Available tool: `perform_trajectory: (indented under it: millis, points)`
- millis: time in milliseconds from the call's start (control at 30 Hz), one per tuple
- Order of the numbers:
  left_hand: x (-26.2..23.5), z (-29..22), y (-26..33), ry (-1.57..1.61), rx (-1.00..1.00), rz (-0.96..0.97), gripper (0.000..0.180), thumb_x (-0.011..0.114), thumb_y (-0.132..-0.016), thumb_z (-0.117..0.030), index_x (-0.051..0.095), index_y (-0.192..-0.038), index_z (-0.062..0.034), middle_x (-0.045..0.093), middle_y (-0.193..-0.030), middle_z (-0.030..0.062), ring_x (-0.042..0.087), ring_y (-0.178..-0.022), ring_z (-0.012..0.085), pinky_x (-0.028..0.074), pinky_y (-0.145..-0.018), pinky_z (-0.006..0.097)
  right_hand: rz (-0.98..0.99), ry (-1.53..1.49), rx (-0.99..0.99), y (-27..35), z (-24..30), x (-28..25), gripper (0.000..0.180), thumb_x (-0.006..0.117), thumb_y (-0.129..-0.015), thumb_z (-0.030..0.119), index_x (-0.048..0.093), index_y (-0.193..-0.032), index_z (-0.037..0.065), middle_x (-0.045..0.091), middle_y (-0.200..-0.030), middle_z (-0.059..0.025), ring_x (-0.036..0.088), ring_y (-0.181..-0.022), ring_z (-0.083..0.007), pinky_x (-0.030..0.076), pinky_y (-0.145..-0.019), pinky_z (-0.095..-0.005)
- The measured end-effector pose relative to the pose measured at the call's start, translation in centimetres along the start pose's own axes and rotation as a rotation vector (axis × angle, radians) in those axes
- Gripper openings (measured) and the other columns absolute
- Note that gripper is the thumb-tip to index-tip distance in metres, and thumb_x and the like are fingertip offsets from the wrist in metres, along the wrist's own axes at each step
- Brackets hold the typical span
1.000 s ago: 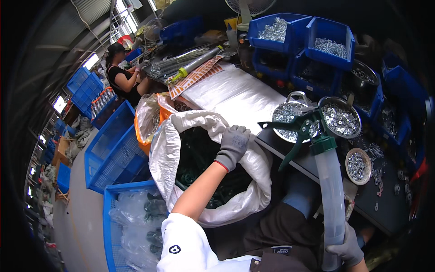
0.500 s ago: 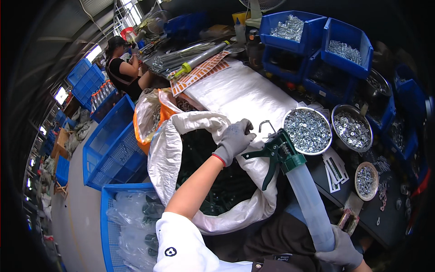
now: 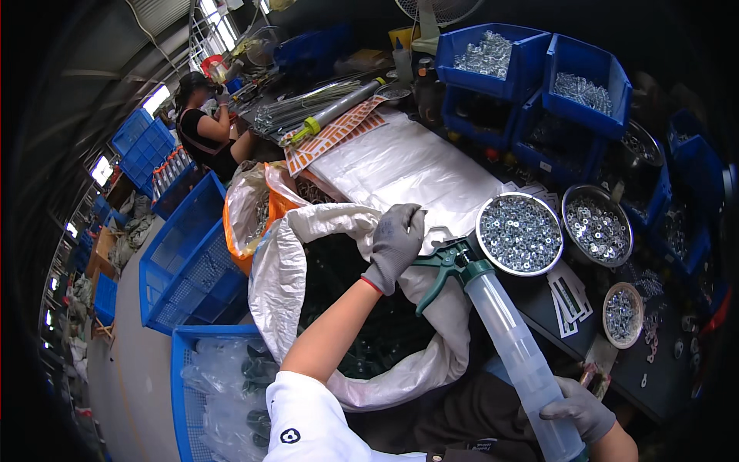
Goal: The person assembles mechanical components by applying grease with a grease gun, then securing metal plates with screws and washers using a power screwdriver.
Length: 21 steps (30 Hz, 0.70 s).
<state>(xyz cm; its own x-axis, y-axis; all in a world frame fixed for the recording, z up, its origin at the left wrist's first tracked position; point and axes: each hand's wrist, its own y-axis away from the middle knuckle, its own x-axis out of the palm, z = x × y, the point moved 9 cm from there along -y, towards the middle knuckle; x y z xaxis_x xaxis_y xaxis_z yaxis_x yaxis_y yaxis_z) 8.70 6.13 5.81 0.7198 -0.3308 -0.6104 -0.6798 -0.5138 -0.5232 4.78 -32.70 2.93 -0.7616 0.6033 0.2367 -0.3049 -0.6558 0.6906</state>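
Observation:
A caulking gun [image 3: 500, 319] with a green handle and trigger and a long translucent barrel lies slantwise in front of me. My right hand [image 3: 581, 410], in a grey glove, is wrapped round the barrel's lower end. My left hand [image 3: 396, 246], also gloved, is closed with curled fingers just left of the gun's green head; whatever is in it, if anything, is hidden. The bent metal rod end [image 3: 439, 236] shows beside that hand. Under my left forearm gapes a white woven sack [image 3: 281, 285] with dark green pieces inside.
Bowls of metal nuts [image 3: 519, 232] and washers [image 3: 599, 227] stand to the right, below blue bins [image 3: 493, 61] of small hardware. A blue crate [image 3: 185, 385] with bagged green-handled parts is at lower left. Another person [image 3: 206, 127] sits farther off at left.
The gun has shifted left and downward, and its bent rod end sticks out less. My left hand has turned more upright beside the gun's head. My right hand stays at the barrel's lower end.

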Motion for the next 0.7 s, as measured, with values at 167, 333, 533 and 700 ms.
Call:
perform_trajectory:
  millis: [167, 333, 533, 700]
  points:
    - [0.3, -1.5, -1.6, -0.074, -0.011, -0.043, 0.022, 0.049, -0.093, -0.023, 0.058, -0.099, -0.0029, 0.063, -0.092, 0.02, 0.06, -0.09, 0.036, 0.047, -0.079, 0.046, 0.005, 0.021, 0.004, 0.1, 0.7, 0.1, 0.059, 0.076, -0.063, 0.02, 0.057, -0.115, -0.002, 0.065, -0.095, -0.0079, 0.063, -0.084, -0.0169, 0.05, -0.08, -0.0299]
    - [-1.1, -2.8, -2.7, -0.289, 0.29, -0.095, 0.018, 0.054, -0.093, -0.017, 0.051, -0.107, -0.0057, 0.064, -0.074, 0.0174, 0.063, -0.064, 0.0372, 0.05, -0.057, 0.045, -0.006, 0.122, -0.136, -0.6, 3.5, 0.2, 0.062, 0.077, -0.063, 0.02, 0.056, -0.116, -0.003, 0.066, -0.096, -0.0094, 0.065, -0.082, -0.0186, 0.052, -0.078, -0.0322]
    - [-5.5, -3.8, -1.9, -0.28, 0.546, -0.098, 0.023, 0.061, -0.088, -0.01, 0.052, -0.109, -0.0061, 0.062, -0.067, 0.0148, 0.062, -0.057, 0.033, 0.048, -0.049, 0.04, 0.226, -0.123, -0.019, -1.8, 3.7, -2.5, 0.061, 0.075, -0.067, 0.015, 0.051, -0.119, -0.007, 0.065, -0.097, -0.0179, 0.068, -0.08, -0.0284, 0.058, -0.074, -0.04]
    - [-7.8, -5.0, 0.0, -0.245, 0.633, -0.06, 0.028, 0.064, -0.082, -0.004, 0.056, -0.109, -0.0056, 0.065, -0.073, 0.0126, 0.065, -0.063, 0.0299, 0.051, -0.054, 0.037, 0.302, -0.505, -0.112, -1.4, 2.9, -4.2, 0.062, 0.07, -0.069, 0.013, 0.047, -0.122, -0.01, 0.061, -0.094, -0.026, 0.065, -0.072, -0.0366, 0.057, -0.069, -0.0459]
